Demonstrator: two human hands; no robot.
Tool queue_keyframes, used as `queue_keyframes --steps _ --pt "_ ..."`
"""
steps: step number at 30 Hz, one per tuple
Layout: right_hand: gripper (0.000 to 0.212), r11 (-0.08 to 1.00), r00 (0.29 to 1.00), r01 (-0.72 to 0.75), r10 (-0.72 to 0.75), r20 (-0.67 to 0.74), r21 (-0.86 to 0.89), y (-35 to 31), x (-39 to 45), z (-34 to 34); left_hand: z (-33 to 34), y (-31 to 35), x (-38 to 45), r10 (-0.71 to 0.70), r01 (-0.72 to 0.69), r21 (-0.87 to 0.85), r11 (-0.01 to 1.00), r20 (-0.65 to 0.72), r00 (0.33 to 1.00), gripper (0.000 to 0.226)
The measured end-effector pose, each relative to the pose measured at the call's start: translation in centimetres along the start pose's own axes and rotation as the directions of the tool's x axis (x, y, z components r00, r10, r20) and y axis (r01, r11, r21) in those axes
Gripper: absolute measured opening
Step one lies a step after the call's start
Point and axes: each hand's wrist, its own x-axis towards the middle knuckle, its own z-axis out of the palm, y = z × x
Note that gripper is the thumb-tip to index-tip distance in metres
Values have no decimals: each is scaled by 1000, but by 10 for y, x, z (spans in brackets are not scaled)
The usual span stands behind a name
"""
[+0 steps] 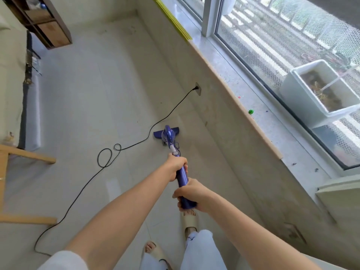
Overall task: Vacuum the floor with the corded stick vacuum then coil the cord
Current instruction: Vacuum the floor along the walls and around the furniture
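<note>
Both hands grip the purple stick vacuum (pixel 169 137), whose handle runs from the lower centre of the frame up toward the middle. The left hand (pixel 176 168) is wrapped around the shaft higher in the frame, just below the grey collar, with its fingers curled round the tube. The right hand (pixel 190 193) is clamped on the thick end of the handle nearer the bottom of the frame, thumb and fingers closed around it. The two hands sit close together on the handle but do not touch.

The vacuum's flat floor head (pixel 158 133) rests on the pale tiled floor (pixel 87 94) at mid-frame, close beside the base of the wall (pixel 224 133) under the window.

The black cord (pixel 109 156) is plugged into a wall socket (pixel 197 88) above and to the right of the floor head. From there it falls to the floor, runs left past the head, makes a small and a larger loop left of centre, then trails down to the lower left of the frame.

Two feet in beige slippers (pixel 190 219) stand at the bottom centre. A stone windowsill (pixel 253 106) crosses the right side diagonally, with a white planter box (pixel 303 98) outside the glass. Light wooden furniture legs (pixel 29 156) stand at the left edge, and a dark wooden shelf (pixel 52 26) sits in the upper left.
</note>
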Motion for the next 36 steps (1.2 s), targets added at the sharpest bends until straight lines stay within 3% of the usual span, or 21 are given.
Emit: queue_keyframes --steps 4,8,14,21,25,29,36 --pt "26 998 998 25 -28 -55 -49 -11 10 -6 1 14 5 -48 47 -46 998 -18 999 15" --pt "23 995 996 62 -67 -56 -78 -29 -2 -13 3 30 -3 -90 93 -130 987 33 995 25" --pt "18 985 990 144 -143 15 -98 -59 -40 -26 12 56 -25 -35 27 -259 965 -29 999 24" --pt "21 973 976 205 -196 91 -107 -69 -64 -25 10 65 -44 84 -112 -288 951 -110 990 14" --pt "22 948 957 270 -245 155 -168 -84 -67 -17 -7 77 -53 139 -183 -325 928 -154 978 10" --pt "23 922 939 323 -285 192 -214 -97 -56 1 -34 87 -56 200 -267 -310 913 -230 952 28" --pt "22 883 924 368 -314 216 -290 -125 -2 68 -119 93 -31 208 -311 -329 891 -312 927 27"
